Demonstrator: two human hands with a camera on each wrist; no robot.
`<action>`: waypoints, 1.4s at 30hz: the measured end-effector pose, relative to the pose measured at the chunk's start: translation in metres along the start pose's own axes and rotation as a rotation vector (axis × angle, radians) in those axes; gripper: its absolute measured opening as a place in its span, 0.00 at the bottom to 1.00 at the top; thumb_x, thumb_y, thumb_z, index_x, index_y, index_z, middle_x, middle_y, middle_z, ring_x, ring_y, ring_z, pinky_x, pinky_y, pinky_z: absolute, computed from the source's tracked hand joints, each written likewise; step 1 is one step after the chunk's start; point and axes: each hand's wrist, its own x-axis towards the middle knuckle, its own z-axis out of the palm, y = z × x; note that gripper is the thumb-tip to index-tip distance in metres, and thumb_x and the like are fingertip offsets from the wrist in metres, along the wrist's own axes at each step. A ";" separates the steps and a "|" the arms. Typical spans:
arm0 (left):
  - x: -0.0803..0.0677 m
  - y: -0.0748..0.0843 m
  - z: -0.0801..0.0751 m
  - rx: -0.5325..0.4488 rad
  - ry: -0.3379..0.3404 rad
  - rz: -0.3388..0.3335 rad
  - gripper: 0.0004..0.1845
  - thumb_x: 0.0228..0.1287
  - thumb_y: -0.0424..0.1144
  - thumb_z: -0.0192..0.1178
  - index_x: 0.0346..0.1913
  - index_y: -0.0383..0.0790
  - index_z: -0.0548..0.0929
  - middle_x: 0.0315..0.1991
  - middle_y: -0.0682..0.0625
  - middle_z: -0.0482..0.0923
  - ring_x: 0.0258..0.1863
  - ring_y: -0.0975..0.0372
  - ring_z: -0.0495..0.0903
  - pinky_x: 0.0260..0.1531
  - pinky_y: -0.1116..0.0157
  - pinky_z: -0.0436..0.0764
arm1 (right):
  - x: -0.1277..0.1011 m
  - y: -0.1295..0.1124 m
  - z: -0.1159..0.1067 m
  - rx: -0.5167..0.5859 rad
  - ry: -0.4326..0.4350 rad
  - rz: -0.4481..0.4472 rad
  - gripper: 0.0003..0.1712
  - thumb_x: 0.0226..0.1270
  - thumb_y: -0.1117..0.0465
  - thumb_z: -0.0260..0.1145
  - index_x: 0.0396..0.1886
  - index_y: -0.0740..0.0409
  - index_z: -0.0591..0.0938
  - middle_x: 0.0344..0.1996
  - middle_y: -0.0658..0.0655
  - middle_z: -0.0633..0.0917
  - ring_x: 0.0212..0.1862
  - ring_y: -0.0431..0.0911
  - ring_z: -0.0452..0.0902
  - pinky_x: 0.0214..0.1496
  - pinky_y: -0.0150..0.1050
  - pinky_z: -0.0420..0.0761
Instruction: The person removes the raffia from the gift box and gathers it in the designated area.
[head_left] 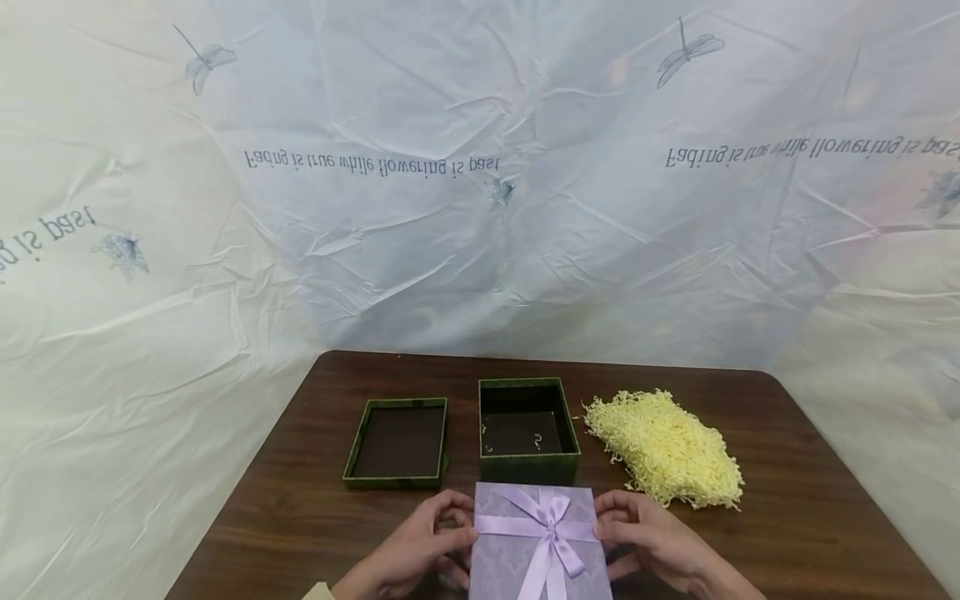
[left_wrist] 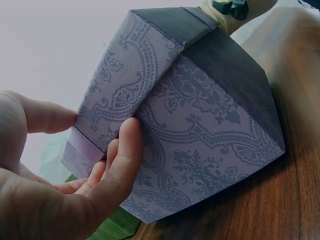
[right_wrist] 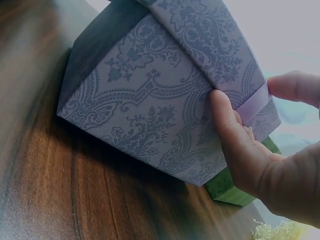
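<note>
A lilac patterned gift box (head_left: 534, 542) with a satin ribbon bow (head_left: 552, 525) stands at the table's near edge. My left hand (head_left: 423, 542) grips its left side, thumb on the lid and fingers on the wall (left_wrist: 125, 150). My right hand (head_left: 652, 537) grips the right side the same way, its fingers (right_wrist: 235, 135) by the ribbon band (right_wrist: 255, 102). The box (left_wrist: 200, 130) rests on the wood in both wrist views (right_wrist: 160, 95).
Behind the lilac box stands an open green box (head_left: 527, 429), with its green lid (head_left: 397, 442) lying upturned to the left. A heap of pale yellow shredded paper (head_left: 667, 450) lies to the right. A crinkled printed sheet (head_left: 480, 183) backs the brown table (head_left: 810, 517).
</note>
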 end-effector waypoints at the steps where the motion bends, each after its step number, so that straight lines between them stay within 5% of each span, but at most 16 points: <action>1: 0.000 0.000 0.000 0.000 0.001 0.001 0.25 0.66 0.35 0.60 0.61 0.27 0.64 0.38 0.46 0.73 0.30 0.59 0.80 0.24 0.64 0.86 | 0.000 0.000 0.000 -0.001 0.002 0.000 0.13 0.71 0.68 0.54 0.53 0.68 0.70 0.41 0.56 0.82 0.41 0.48 0.83 0.41 0.50 0.86; 42: -0.003 0.003 0.001 0.000 0.004 -0.003 0.25 0.67 0.35 0.60 0.61 0.28 0.65 0.39 0.46 0.73 0.30 0.59 0.80 0.24 0.64 0.86 | -0.001 -0.004 0.003 -0.009 0.025 0.028 0.13 0.71 0.67 0.55 0.52 0.67 0.69 0.39 0.55 0.81 0.41 0.48 0.82 0.41 0.51 0.86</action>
